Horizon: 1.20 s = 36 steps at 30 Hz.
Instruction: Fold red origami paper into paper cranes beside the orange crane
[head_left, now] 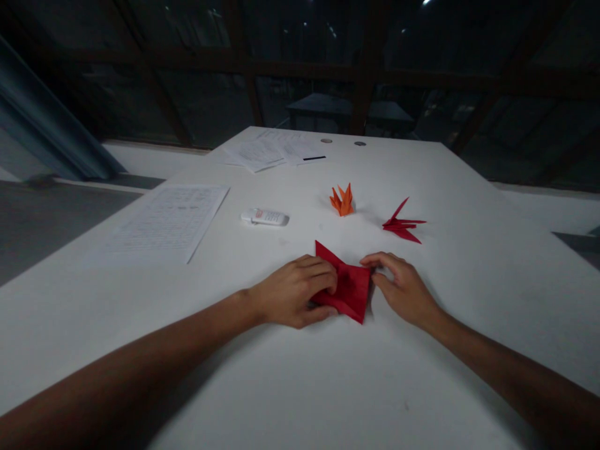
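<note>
A partly folded sheet of red paper [352, 289] lies on the white table in front of me, its corners raised off the surface. My left hand [300, 290] grips its left side, fingers curled over the top and thumb along the near edge. At the right edge, my right hand [398, 284] has its index finger and thumb at the upper corner, seemingly pinching it. Just beyond the paper stands an orange origami crane [344, 201]. A red origami crane [403, 224] sits to its right, beyond my right hand.
A white tube-like item with printed text [265, 217] lies left of the cranes. Printed sheets [164, 222] cover the table's left side, with more papers [272, 150] at the back beside a dark pen-like strip [314, 158]. Two small discs [359, 144] rest near the far edge.
</note>
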{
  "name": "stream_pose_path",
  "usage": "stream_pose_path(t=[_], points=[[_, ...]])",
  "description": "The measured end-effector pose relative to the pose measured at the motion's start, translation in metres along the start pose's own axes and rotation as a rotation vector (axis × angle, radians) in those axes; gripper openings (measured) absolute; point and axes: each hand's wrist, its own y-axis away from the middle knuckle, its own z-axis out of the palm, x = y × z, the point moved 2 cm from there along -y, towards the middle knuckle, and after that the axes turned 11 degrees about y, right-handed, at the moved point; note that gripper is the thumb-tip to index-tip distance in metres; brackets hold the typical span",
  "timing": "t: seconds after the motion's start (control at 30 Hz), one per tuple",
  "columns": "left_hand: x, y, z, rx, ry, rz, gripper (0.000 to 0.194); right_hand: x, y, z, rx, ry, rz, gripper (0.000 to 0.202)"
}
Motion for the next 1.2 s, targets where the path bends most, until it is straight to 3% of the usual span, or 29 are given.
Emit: stream_pose_path(t=[0.17, 0.33, 0.6, 0.9, 1.2], points=[[0.000, 0.000, -0.002, 0.017, 0.056, 0.004, 0.011, 0.000, 0.000, 0.000, -0.008, 0.009, -0.004, 0.031], [0.000, 0.000, -0.002, 0.007, 0.049, 0.030, 0.026, 0.000, 0.000, 0.000, -0.013, 0.016, -0.014, 0.033], [0.000, 0.001, -0.004, 0.036, 0.081, 0.023, 0.013, 0.000, -0.001, 0.000, -0.005, 0.016, -0.013, 0.030], [0.008, -0.003, -0.004, 0.094, 0.142, -0.115, 0.015, -0.001, 0.000, 0.000, 0.002, 0.024, -0.025, 0.031], [0.006, -0.001, 0.011, 0.168, -0.095, -0.175, 0.027, -0.004, -0.001, -0.001, -0.010, 0.025, -0.035, 0.033]])
